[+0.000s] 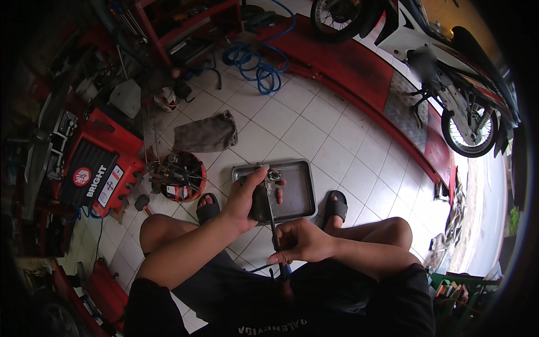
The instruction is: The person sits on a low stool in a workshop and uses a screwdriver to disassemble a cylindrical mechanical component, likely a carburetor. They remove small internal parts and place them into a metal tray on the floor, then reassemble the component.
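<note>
Over a shallow metal tray (308, 196), my left hand (242, 203) is closed round a small metal mechanical part (273, 176). Its exact kind is not clear, and the fingers and palm hide much of it. A long, slim dark rod (273, 220) runs from that part back toward my body. My right hand (306, 240) pinches the rod's near end between thumb and fingers. Just below this hand, close to my lap, are a thin blue piece (285, 269) and a reddish handle-like shape (287, 290), both hard to make out against the dark clothing.
Left of the tray stands a red tub (197, 188) full of tools, with a grey rag (206, 133) beyond it. A red machine (98, 163) is farther left. Blue coiled hose (259, 70) lies ahead. A motorcycle (443, 78) stands on a red lift (342, 73) at right.
</note>
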The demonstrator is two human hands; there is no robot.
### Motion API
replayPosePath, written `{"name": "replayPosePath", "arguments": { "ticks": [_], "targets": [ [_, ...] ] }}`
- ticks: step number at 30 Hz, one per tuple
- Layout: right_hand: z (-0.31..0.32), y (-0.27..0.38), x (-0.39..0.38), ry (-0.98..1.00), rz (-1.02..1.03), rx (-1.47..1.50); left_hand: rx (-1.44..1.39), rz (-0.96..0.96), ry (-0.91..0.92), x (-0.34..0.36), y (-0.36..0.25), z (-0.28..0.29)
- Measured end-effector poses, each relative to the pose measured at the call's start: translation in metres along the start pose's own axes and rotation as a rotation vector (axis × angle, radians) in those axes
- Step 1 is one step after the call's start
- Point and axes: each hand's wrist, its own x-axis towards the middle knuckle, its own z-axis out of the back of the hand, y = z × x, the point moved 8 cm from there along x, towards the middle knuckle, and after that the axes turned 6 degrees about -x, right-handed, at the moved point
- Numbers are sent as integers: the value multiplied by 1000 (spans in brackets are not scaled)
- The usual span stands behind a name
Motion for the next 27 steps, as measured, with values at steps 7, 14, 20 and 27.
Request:
{"name": "replayPosePath", "arguments": {
  "ticks": [7,14,20,27],
  "targets": [
    [-6,1,-3,10,27,297,13,-8,-3,2,2,1],
    [-4,-8,0,-36,68,110,24,-43,-34,4,-1,4],
    [-4,0,-2,-59,76,59,132,-100,-46,3,-5,8],
    [-2,0,-3,-30,112,143,109,-102,-66,3,-4,7]
  ]
}}
